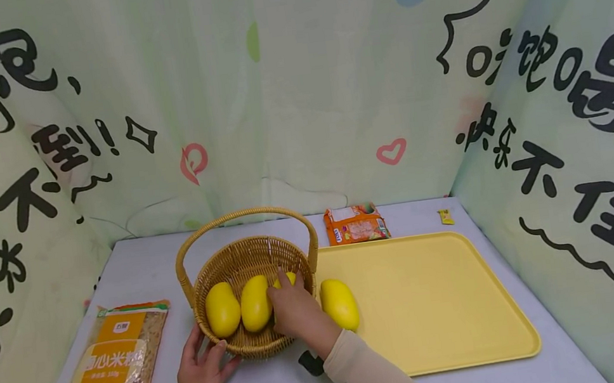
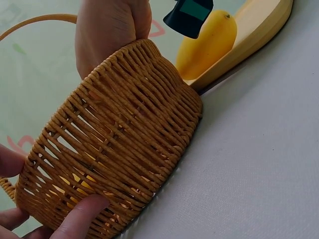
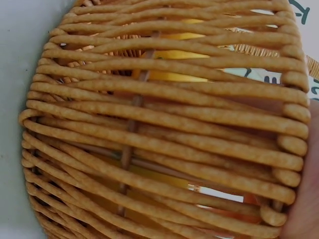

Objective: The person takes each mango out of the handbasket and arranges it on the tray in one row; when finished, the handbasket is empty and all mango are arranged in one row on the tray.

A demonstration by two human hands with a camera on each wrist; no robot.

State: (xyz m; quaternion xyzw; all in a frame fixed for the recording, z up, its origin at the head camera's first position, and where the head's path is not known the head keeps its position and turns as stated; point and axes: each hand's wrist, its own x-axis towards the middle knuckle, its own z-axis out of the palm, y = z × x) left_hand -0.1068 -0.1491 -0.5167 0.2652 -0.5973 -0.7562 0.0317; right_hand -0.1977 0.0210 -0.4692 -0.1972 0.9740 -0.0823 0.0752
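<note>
A wicker basket (image 1: 257, 346) with a tall arched handle stands left of centre on the white table. Two yellow mangoes (image 1: 222, 310) show plainly inside it. My right hand (image 1: 299, 314) reaches over the front right rim and grips a third mango (image 1: 284, 280), mostly covered by the fingers. Against the basket's front left side, my left hand (image 1: 206, 379) steadies the weave; its thumb (image 2: 82, 214) presses the outside wall in the left wrist view. Another mango (image 1: 339, 304) lies on the yellow tray's left end. Close wickerwork (image 3: 164, 129) fills the right wrist view.
The yellow tray (image 1: 430, 304) covers the table's right side, beside the basket. An orange-labelled food bag (image 1: 110, 366) lies at the left. Behind the tray are an orange snack packet (image 1: 356, 224) and a small yellow wrapped piece (image 1: 446, 217). Printed curtains enclose the table.
</note>
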